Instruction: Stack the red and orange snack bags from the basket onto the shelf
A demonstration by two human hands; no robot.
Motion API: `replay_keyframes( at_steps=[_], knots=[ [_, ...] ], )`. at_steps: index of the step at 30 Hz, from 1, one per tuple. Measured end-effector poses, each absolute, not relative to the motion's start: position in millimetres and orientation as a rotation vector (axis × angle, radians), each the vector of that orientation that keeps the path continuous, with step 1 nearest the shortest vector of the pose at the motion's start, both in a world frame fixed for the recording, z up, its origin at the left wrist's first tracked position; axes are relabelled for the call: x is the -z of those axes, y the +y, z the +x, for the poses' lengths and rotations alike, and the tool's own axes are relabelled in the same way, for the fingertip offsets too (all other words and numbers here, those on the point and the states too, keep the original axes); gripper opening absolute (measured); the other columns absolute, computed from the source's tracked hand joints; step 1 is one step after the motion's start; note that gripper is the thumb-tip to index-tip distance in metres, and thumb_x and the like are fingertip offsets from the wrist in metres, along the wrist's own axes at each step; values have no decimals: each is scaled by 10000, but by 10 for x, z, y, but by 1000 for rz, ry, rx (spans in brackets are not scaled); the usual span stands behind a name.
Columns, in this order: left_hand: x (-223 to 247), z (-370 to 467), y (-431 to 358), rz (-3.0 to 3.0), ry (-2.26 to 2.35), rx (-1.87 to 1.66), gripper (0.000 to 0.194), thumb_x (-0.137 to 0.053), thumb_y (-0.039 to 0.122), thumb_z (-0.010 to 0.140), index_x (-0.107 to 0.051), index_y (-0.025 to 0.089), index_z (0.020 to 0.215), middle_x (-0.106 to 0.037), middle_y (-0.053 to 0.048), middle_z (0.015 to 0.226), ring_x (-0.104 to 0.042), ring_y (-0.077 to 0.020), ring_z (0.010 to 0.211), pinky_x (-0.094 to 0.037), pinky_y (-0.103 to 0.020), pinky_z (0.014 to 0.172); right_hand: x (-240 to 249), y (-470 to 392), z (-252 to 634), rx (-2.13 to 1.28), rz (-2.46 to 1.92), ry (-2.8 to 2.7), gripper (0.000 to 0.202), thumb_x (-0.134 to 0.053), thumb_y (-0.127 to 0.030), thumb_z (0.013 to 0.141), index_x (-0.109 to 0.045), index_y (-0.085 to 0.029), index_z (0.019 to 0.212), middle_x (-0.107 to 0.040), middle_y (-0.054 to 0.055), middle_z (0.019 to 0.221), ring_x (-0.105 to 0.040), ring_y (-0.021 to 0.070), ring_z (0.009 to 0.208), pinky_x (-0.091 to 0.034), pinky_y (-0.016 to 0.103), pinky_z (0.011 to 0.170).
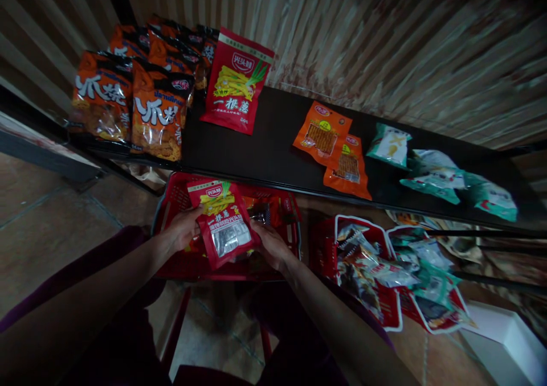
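Note:
A red snack bag [222, 222] with yellow sticks pictured on it and a clear window low on its front is held by its two side edges. My left hand [187, 228] grips its left edge, fingers closed. On the opposite edge my right hand [269, 242] is closed too, part of its fingers hidden behind the bag. Beneath them is a red shopping basket [294, 235] containing more red and orange packets. A matching red snack bag [238, 84] leans upright on the black shelf [273, 147] just beyond.
Several orange-and-black snack bags [157, 113] stand at the shelf's left end. Orange packets [329, 141] and green-and-white bags [436, 172] lie farther right. Two red baskets [395, 317] of snack bags and a white box [498, 332] sit at lower right on the floor.

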State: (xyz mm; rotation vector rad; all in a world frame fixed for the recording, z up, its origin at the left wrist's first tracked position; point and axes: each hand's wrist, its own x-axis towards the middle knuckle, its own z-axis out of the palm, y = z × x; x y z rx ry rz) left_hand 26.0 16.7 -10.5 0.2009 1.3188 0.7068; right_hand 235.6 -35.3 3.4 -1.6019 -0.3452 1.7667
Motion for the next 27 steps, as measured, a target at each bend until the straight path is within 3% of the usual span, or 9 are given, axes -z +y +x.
replay_keyframes(
  at_steps=[5,12,17,27],
  knots=[
    [119,226,221,141,1364,-774,131,-629,236,816,-605,155,917,-659,-8,588,-573,-122,411,-442,-206,382,-24,-374,2390,-1858,-1511,-321,292,-793,-349,614,-685,-198,839,-720,25,896,-661,142,758,-552,283,682],
    [84,271,227,92,1365,-810,224,-584,208,844,-607,145,1058,-691,-31,661,-631,-153,500,-507,-247,473,1,-383,2378,-1877,-1493,-280,307,-852,-244,513,-710,-177,777,-736,21,804,-675,136,722,-549,253,678],
    [2,281,248,59,1320,-757,156,-533,192,866,-627,134,976,-706,-51,696,-659,-180,563,-543,-297,556,12,-388,2382,-1849,-1516,-299,332,-862,-250,472,-719,-160,757,-727,16,739,-663,127,668,-537,242,644],
    [50,283,200,112,1236,-582,97,-615,185,801,-654,115,856,-714,-70,706,-662,-181,588,-535,-281,589,83,-421,2396,-1799,-1541,-478,335,-825,-317,536,-712,-161,810,-715,17,760,-646,121,656,-508,236,627]
  ],
)
